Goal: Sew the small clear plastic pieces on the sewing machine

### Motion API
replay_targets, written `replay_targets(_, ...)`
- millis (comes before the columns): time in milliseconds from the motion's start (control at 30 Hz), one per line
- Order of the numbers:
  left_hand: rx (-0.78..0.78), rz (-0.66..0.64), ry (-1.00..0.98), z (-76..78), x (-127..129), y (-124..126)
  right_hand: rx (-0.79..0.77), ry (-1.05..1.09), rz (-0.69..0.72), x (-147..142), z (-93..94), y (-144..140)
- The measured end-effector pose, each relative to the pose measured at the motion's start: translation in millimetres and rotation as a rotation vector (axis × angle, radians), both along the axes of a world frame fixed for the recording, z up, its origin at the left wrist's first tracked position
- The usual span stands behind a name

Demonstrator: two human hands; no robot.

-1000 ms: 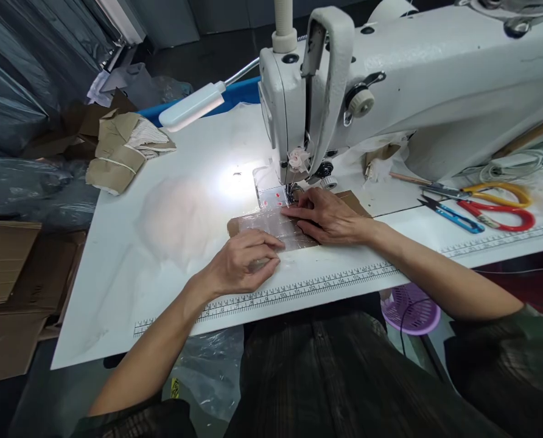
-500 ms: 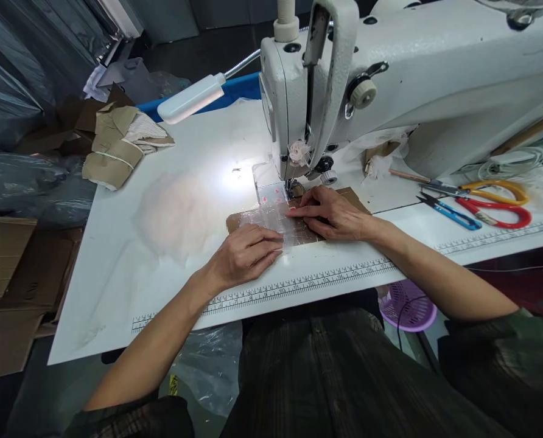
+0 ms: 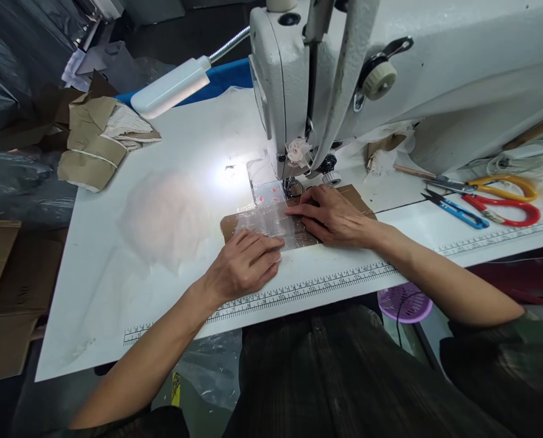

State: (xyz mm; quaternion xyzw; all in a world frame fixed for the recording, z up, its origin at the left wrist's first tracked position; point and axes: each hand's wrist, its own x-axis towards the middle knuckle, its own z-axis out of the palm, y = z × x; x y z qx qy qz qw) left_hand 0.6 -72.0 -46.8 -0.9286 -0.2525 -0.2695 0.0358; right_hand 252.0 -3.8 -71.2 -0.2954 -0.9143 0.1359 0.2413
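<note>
Head view, starting from the left: a tied brown bundle (image 3: 91, 146) is sitting toward the far edge of the white tabletop (image 3: 93, 292), and a heap of sheer pale fabric (image 3: 164, 216) is lying to its right, well apart from the work. Farther right, the left hand (image 3: 248, 258) is curling at the near side of a clear sheet (image 3: 266, 222), its fingers bunched together and touching that edge; whether they are pinching it, I cannot tell. The sheet is lying over a brown card (image 3: 228, 228), just on the near side of the presser foot (image 3: 288, 187). The right hand (image 3: 333, 216) is resting over the card's right part, fingers slightly parted, one tip reaching left onto the sheet; a grip there is not showing either. Doing this well probably means pressing lightly and evenly, so that the slippery sheet is staying flat and square on the card while the left hand is steadying the near edge. That right fingertip is lying near the foot, so keeping it clear of the needle area is mattering most. At the far right, blue snips (image 3: 458, 210) are lying beside red-handled scissors (image 3: 504, 210).
</note>
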Motion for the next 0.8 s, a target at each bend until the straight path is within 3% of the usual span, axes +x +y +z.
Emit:
replay_targets(233, -0.067, -0.034, -0.045, -4.7, -0.6, 3.0, -0.146, 0.111, 0.096, 8.1, 10.3, 3.9)
replay_targets(800, -0.08, -0.043, -0.095, -8.4, -1.7, 5.2, -0.101, 0.133, 0.091, 8.1, 5.6, 6.0)
